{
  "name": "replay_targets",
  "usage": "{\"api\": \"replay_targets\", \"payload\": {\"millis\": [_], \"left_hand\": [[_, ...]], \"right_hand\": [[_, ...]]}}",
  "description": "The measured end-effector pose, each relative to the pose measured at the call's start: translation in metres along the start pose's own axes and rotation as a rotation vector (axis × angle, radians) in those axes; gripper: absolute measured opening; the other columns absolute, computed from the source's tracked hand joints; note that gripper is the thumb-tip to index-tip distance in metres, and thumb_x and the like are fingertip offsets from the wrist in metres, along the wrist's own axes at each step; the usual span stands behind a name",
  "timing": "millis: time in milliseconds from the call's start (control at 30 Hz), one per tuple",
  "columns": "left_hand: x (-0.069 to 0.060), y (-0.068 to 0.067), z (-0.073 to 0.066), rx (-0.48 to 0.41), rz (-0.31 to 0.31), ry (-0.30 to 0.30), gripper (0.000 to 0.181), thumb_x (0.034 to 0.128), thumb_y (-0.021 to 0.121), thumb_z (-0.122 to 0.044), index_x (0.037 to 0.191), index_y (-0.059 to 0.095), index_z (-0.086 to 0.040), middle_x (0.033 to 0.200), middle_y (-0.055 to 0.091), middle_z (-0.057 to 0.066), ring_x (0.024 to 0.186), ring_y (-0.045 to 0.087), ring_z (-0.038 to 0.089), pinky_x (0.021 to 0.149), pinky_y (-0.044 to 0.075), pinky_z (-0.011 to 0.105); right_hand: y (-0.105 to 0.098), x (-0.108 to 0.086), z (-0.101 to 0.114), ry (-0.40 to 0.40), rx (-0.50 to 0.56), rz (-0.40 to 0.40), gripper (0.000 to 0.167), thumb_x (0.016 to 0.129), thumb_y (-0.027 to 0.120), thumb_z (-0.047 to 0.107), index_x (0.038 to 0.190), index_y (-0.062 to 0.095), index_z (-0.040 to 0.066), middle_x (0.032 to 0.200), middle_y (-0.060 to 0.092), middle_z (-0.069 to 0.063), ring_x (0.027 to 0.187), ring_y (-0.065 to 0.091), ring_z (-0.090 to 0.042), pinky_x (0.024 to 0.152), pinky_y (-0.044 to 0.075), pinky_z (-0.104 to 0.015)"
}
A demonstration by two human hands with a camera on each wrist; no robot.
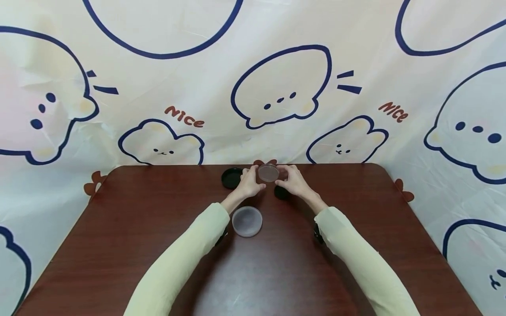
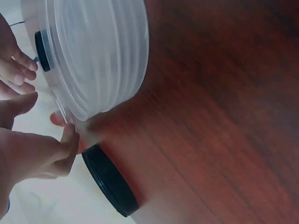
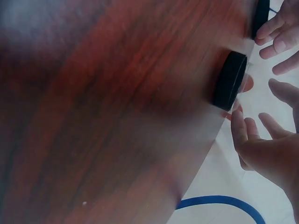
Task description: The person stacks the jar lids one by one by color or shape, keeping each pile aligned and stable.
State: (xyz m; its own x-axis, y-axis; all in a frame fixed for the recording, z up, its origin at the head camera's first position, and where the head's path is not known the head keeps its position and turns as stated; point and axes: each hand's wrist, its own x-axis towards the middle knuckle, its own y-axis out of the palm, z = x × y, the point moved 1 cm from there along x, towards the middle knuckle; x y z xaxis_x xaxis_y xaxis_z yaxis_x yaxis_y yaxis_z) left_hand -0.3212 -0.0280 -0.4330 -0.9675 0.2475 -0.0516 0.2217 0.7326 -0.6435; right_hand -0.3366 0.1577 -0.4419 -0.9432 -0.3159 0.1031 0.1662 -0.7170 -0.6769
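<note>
A small clear round container point(image 1: 269, 173) stands at the table's back edge, between the two hands. My left hand point(image 1: 250, 183) is at its left side, fingertips close to the rim; the left wrist view shows the thumb spread away from the fingers point(image 2: 70, 135). On the other side, my right hand point(image 1: 293, 180) has its fingers loosely curved and parted, with a fingertip point(image 3: 238, 119) near the container. Contact is unclear for both hands. A black round lid point(image 1: 281, 192) lies below the right hand, and a larger black lid point(image 1: 231, 178) lies left of the left hand.
A larger translucent round container point(image 1: 247, 221) with ridged sides point(image 2: 103, 56) stands nearer to me, between the forearms. The brown wooden table point(image 1: 118, 245) ends at a cloth backdrop point(image 1: 221, 145) with cartoon drawings.
</note>
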Motion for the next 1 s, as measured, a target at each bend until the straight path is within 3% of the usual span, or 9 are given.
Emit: {"api": "replay_targets", "payload": {"millis": [200,333,433,567,733,1000], "left_hand": [[0.017,0.003,0.0,0.048,0.058,0.001,0.083,0.0891,0.07,-0.01,0.153,0.017,-0.002,0.146,0.022,0.028,0.131,0.026,0.044,0.1,0.037,0.051],[0.026,0.002,0.003,0.066,0.026,-0.02,0.082,0.0883,0.07,-0.009,0.152,0.02,-0.003,0.145,0.024,0.028,0.13,0.027,0.044,0.099,0.038,0.049],[0.031,0.003,0.003,0.089,0.021,-0.042,0.08,0.0877,0.071,-0.01,0.151,0.023,-0.004,0.143,0.025,0.028,0.128,0.028,0.043,0.097,0.039,0.048],[0.038,0.006,-0.001,0.126,0.032,-0.054,0.077,0.0879,0.07,-0.012,0.15,0.025,-0.003,0.143,0.027,0.028,0.127,0.028,0.045,0.096,0.039,0.049],[0.047,0.012,-0.003,0.163,0.015,-0.091,0.072,0.0886,0.07,-0.014,0.147,0.031,-0.001,0.144,0.026,0.027,0.126,0.029,0.045,0.096,0.039,0.049],[0.052,0.02,-0.001,0.173,-0.049,-0.109,0.062,0.0865,0.074,-0.014,0.139,0.044,-0.001,0.139,0.034,0.024,0.121,0.033,0.042,0.098,0.037,0.047]], "right_hand": [[-0.001,0.016,-0.006,0.027,-0.002,0.044,0.056,0.087,0.068,0.001,0.138,0.045,-0.008,0.128,0.047,-0.027,0.113,0.046,-0.037,0.09,0.043,-0.048],[0.001,0.027,-0.011,-0.023,0.038,0.065,0.058,0.085,0.071,0.004,0.136,0.046,-0.009,0.123,0.053,-0.026,0.104,0.055,-0.034,0.085,0.048,-0.041],[0.002,0.032,-0.012,-0.006,0.045,0.088,0.061,0.085,0.071,0.005,0.137,0.044,-0.009,0.127,0.049,-0.026,0.104,0.055,-0.032,0.083,0.049,-0.037],[0.003,0.036,-0.011,0.056,0.005,0.101,0.064,0.086,0.069,0.0,0.141,0.039,-0.009,0.136,0.042,-0.028,0.115,0.051,-0.037,0.092,0.045,-0.042],[0.006,0.044,-0.014,0.068,-0.048,0.114,0.065,0.086,0.071,0.001,0.142,0.038,-0.009,0.132,0.049,-0.027,0.115,0.052,-0.037,0.091,0.046,-0.042],[0.004,0.044,-0.016,0.109,0.038,0.139,0.063,0.086,0.069,-0.002,0.142,0.039,-0.008,0.132,0.048,-0.026,0.11,0.056,-0.036,0.087,0.048,-0.04]]}}
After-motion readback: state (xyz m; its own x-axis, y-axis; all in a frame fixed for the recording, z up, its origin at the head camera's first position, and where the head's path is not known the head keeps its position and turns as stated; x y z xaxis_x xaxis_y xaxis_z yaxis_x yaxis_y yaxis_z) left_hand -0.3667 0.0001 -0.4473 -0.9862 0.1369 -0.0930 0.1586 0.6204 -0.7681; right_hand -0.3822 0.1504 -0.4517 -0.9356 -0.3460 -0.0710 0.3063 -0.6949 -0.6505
